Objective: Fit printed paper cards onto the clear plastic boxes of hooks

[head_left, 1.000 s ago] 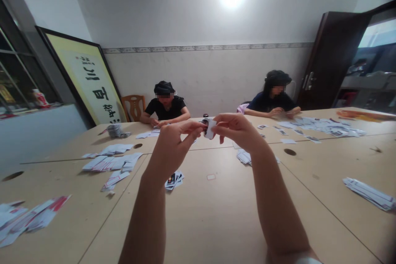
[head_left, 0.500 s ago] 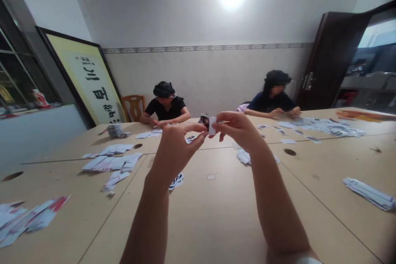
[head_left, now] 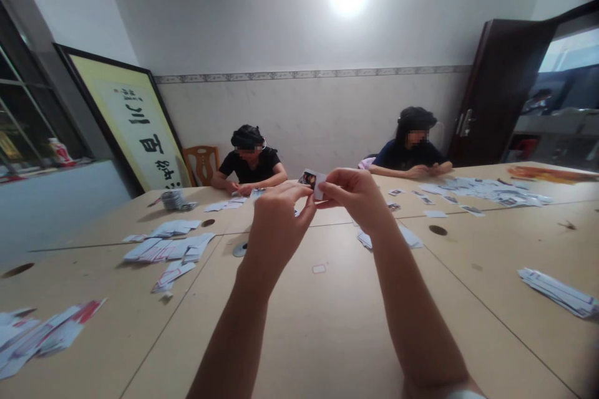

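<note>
Above the middle of the table, my left hand (head_left: 279, 217) pinches a small photo card (head_left: 307, 179) with a dark printed picture. My right hand (head_left: 355, 196) is closed on a small white paper piece (head_left: 320, 187) that meets the card's right side. Whether the card goes inside the white piece or only lies against it, I cannot tell. Both hands are raised off the tabletop (head_left: 327, 336). Under them lies a small red-edged label (head_left: 319, 269). White papers (head_left: 408, 237) rest behind my right forearm, partly hidden.
Paper stacks (head_left: 168, 246) and red-marked papers (head_left: 51, 336) lie on the left. A bundle of white strips (head_left: 556, 293) is on the right. Two people, one in a black shirt (head_left: 255, 165), sit across the table near scattered cards (head_left: 491, 190). Cable holes (head_left: 438, 230) pierce the tabletop.
My left forearm has shifted right, uncovering a round grey disc and covering the dark cards beside it. The photo card and white piece have tilted slightly between my fingers.
</note>
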Tool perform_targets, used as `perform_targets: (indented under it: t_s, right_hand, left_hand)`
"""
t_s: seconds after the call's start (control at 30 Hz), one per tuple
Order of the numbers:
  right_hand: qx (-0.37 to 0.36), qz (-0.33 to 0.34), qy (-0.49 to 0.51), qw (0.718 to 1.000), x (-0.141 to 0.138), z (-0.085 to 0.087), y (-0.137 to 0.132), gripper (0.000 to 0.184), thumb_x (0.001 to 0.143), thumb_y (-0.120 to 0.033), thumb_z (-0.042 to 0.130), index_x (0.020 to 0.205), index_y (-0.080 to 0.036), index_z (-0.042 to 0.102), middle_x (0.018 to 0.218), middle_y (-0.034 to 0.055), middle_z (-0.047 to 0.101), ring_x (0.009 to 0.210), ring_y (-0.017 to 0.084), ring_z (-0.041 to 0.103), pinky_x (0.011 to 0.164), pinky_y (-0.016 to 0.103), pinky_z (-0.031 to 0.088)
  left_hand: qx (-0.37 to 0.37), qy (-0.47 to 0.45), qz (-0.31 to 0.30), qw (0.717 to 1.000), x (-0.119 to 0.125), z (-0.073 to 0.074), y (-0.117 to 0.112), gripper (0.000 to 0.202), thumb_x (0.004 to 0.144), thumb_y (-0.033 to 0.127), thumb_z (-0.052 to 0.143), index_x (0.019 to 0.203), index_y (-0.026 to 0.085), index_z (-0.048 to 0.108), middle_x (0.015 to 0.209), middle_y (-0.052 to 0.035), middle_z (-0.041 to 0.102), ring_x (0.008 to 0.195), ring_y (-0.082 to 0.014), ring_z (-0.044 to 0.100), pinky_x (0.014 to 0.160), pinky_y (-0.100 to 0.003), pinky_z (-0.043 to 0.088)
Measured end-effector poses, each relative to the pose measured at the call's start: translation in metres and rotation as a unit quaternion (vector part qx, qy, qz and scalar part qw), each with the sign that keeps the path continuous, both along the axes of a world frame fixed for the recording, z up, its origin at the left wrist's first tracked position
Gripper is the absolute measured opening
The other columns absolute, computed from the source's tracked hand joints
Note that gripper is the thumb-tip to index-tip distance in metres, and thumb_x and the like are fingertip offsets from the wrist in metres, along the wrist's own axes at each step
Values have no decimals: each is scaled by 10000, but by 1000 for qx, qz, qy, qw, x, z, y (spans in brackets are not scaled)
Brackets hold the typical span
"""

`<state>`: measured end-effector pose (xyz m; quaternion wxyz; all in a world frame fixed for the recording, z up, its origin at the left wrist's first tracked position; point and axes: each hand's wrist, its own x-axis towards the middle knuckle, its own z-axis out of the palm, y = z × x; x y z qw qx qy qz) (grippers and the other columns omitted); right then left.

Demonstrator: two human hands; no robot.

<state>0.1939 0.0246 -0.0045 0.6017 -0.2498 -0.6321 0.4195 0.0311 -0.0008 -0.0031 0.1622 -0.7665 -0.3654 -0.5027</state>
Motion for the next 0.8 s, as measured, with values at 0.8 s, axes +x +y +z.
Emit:
perform_targets:
  t_s: [0.8]
  right_hand:
    - [0,13,27,1000,-2,1,-3,165,755,-261,758,661,-181,648,652,-21,670,652,110,676,689,286,652]
  left_hand:
    - [57,13,69,996,5,-4,6,95,866,178,596,805,201,665,819,-51,757,870,-248,720,817,-382,521]
